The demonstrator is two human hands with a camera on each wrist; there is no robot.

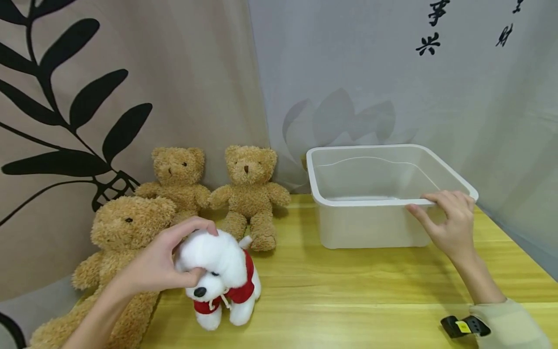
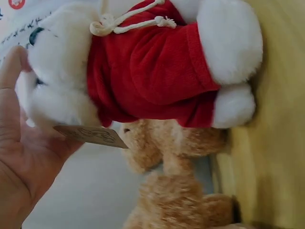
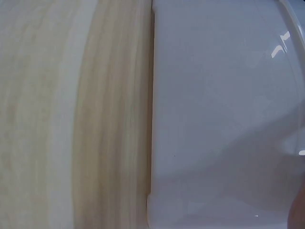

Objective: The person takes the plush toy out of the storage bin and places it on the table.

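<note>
My left hand (image 1: 170, 264) grips the head of a white plush dog (image 1: 213, 257) in a red top, thumb at its face and fingers over the top. The dog is upright, close over the wooden table. Its red top (image 2: 147, 67), white drawstring and a cardboard tag (image 2: 93, 136) show in the left wrist view. At the right, my right hand (image 1: 455, 223) holds the front rim of a white plastic bin (image 1: 370, 225), fingers over the edge and thumb outside. In the right wrist view the bin's wall (image 3: 219, 105) fills the right half.
Two brown teddy bears (image 1: 178, 169) (image 1: 250, 189) sit against the curtain at the back. A larger teddy bear (image 1: 126, 232) leans at the left, partly behind my left arm. The wooden table (image 1: 331, 295) carries everything. A curtain (image 1: 196, 72) with printed leaves hangs behind.
</note>
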